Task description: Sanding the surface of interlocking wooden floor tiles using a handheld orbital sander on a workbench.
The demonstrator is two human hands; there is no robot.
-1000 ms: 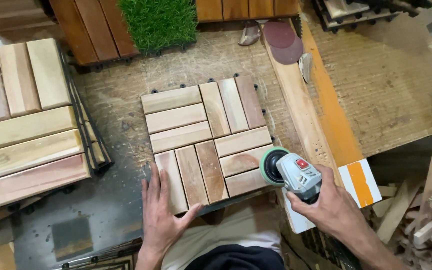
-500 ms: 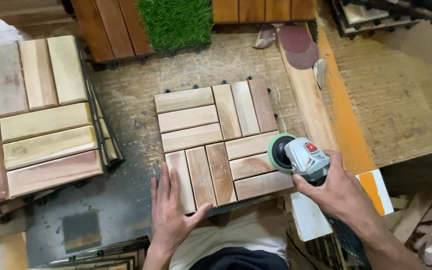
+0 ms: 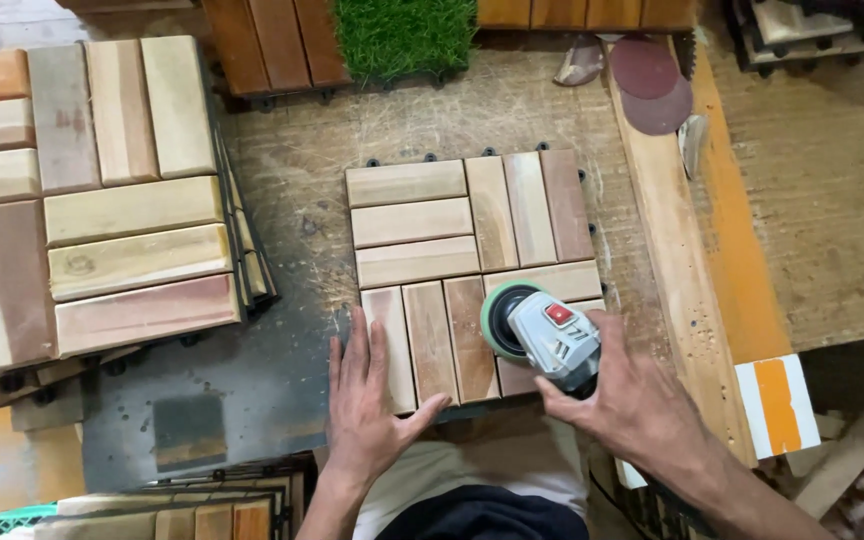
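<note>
A square wooden deck tile (image 3: 452,235), made of slats in four blocks, lies flat on the worn workbench (image 3: 302,160). My left hand (image 3: 367,400) presses flat on the tile's near left corner, fingers spread. My right hand (image 3: 632,400) grips a grey angle grinder (image 3: 552,340) with a red switch. Its green sanding disc (image 3: 502,315) rests on the tile's near right block of slats.
A stack of similar wooden tiles (image 3: 102,200) sits at the left. Darker tiles and a patch of artificial grass (image 3: 402,35) lie at the far edge. Round sanding discs (image 3: 652,85) rest on a long plank (image 3: 672,250) at the right. More tiles (image 3: 192,510) lie below.
The sander has shifted left across the tile's near right slats. My left hand stays planted on the near left corner. The view has moved closer.
</note>
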